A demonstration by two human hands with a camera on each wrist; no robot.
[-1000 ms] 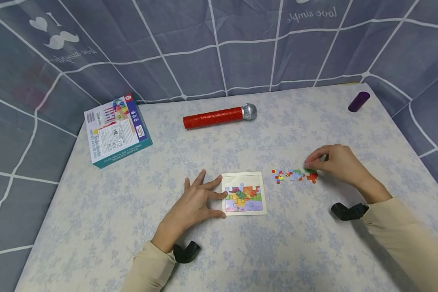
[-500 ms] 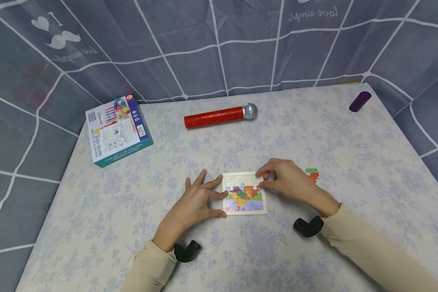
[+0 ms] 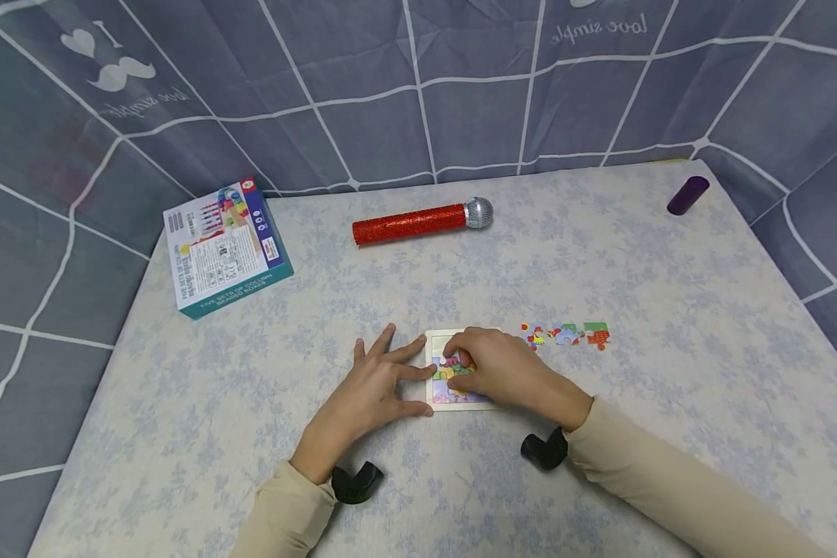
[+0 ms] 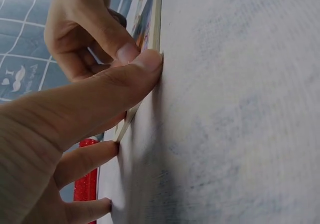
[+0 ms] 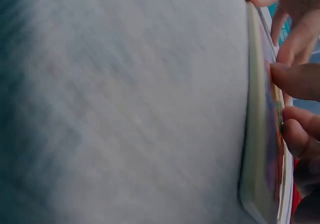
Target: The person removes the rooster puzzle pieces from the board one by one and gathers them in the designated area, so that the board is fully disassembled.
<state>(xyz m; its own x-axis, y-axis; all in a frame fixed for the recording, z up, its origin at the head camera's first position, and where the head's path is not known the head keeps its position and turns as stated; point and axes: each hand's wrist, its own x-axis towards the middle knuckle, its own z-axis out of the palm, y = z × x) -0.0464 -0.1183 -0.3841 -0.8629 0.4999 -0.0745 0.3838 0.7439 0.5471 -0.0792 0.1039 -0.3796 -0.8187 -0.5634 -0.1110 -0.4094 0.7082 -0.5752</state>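
Observation:
A square jigsaw puzzle (image 3: pixel 453 393) in a pale frame lies on the table, its upper strip bare of pieces. My left hand (image 3: pixel 373 387) has its fingers spread, with thumb and fingertips touching the frame's left edge. Over the puzzle's right part is my right hand (image 3: pixel 509 368), its curled index finger and thumb resting on the picture, a small gap between them. Whether they pinch a piece is hidden. In the right wrist view, the right fingertips (image 5: pixel 292 134) meet the puzzle's surface. Three loose puzzle pieces (image 3: pixel 566 334) lie in a row to the right.
A red glitter microphone (image 3: pixel 418 223) with a silver head lies behind the puzzle. At the back left is a teal and white toy box (image 3: pixel 223 248). A purple cylinder (image 3: pixel 687 195) lies near the back right corner. Grey-blue checked curtains (image 3: pixel 474 116) surround the table.
My right hand has moved left from beside the loose pieces, over the frame's right edge, onto the picture. The three loose pieces stay in their row. My left hand has not moved.

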